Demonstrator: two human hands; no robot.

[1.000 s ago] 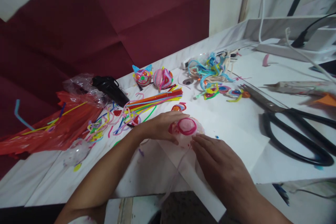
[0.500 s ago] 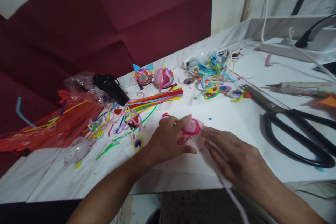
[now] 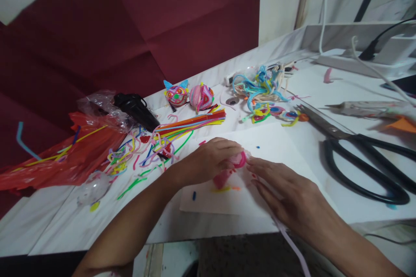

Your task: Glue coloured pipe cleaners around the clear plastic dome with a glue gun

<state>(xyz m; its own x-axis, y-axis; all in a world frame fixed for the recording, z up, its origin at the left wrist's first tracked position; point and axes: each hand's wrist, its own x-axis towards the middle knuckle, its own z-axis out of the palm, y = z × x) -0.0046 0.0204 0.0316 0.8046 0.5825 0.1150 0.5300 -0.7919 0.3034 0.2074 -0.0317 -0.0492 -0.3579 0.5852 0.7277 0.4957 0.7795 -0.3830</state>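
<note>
Across the pale surface point(image 3: 177, 226) lies a white paper sheet point(image 3: 279, 147), at the near middle, with black-handled scissors point(image 3: 345, 135) to its right. Over the sheet, the right hand point(image 3: 289, 188) has its fingers extended and the left hand point(image 3: 203, 162) has its fingers bent, though I cannot tell if either grips. Between them sits a pink-ringed translucent ball point(image 3: 239, 160), while a thin pale strand point(image 3: 290, 242) hangs past the near edge.
</note>
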